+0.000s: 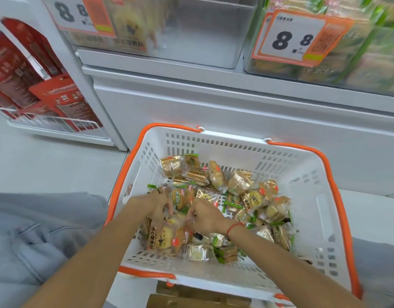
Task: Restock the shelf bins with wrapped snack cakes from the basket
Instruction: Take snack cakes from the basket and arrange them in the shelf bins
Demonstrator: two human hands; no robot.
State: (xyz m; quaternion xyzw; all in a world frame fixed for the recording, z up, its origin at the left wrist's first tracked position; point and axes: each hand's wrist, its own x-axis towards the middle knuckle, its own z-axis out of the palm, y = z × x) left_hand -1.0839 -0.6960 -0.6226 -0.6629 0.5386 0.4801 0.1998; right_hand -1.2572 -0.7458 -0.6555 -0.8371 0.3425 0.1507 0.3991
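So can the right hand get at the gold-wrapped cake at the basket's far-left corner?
Probably yes. The right hand is already inside the white basket, and the gold-wrapped cake lies on top of the pile with nothing over it, though the hand already seems to pinch a wrapper.

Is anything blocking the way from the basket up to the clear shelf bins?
Nothing visible does. The basket is open-topped, both hands, left and right, are already in the snack cakes, and only open space shows up to the middle bin. Price tags cover only the bin fronts.
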